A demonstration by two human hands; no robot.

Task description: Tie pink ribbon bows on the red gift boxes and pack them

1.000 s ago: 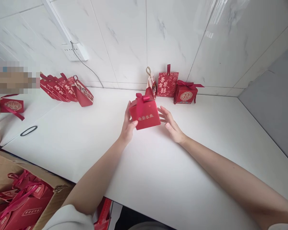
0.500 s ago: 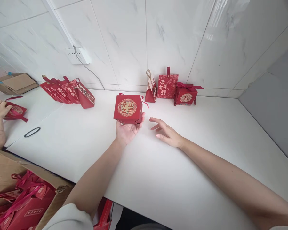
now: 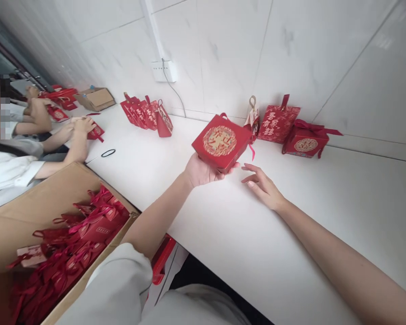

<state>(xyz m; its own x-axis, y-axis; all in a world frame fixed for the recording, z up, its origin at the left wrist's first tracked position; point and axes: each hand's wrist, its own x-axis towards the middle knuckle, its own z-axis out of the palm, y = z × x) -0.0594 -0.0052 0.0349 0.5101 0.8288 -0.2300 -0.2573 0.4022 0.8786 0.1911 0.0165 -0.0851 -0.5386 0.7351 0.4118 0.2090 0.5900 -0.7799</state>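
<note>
My left hand (image 3: 206, 171) holds up a red gift box (image 3: 219, 142) from below, palm upward with the fingers around its lower edge. The box is tilted, and its face with a round gold pattern and characters points toward me. A red ribbon loop shows at its top and a ribbon end hangs at its right. My right hand (image 3: 260, 185) hovers just right of the box, apart from it, with fingers loosely spread and nothing in them. Behind stand a small upright pouch box (image 3: 253, 121), a flat red box (image 3: 278, 123) with white characters, and a ribboned red box (image 3: 306, 139).
A large cardboard carton (image 3: 77, 174) full of red ribboned boxes stands at the lower left. Several red boxes (image 3: 145, 113) lean on the white table (image 3: 257, 253). A black ring (image 3: 108, 153) lies near co-workers' hands (image 3: 83, 125). A small carton (image 3: 96, 98) sits farther back.
My view has turned left, showing more of the carton and the co-workers. The held gift box is now more tilted. My right hand stays open beside it.
</note>
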